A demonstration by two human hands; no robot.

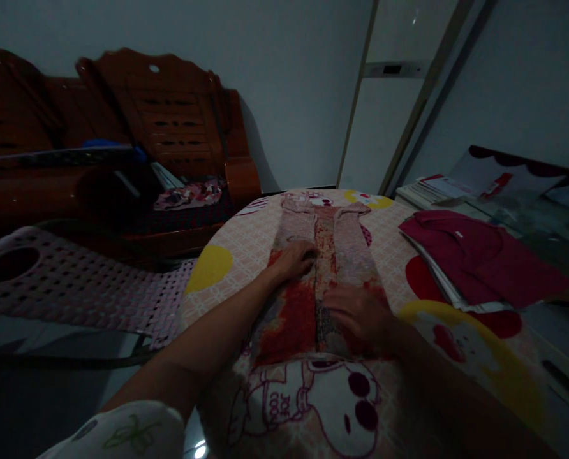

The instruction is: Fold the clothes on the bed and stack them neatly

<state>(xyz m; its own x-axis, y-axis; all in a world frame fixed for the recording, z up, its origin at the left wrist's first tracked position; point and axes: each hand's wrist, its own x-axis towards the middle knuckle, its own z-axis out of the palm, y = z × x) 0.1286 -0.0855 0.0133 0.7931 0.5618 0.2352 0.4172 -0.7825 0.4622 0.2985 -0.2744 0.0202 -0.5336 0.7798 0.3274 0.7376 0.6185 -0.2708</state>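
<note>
A pink and red patterned garment (335,245) lies stretched out lengthwise on a cartoon-printed cloth (313,408) that covers the surface in front of me. My left hand (298,259) rests flat on the garment's left half, fingers stretched out. My right hand (358,312) lies palm down on the right half, nearer to me, fingers spread. Neither hand holds anything.
A folded dark red garment (480,261) lies on papers at the right. A stack of papers (430,189) sits behind it. A pink perforated plastic chair (69,280) stands at the left, wooden chairs (169,115) and a wooden bench with clutter behind it. The room is dim.
</note>
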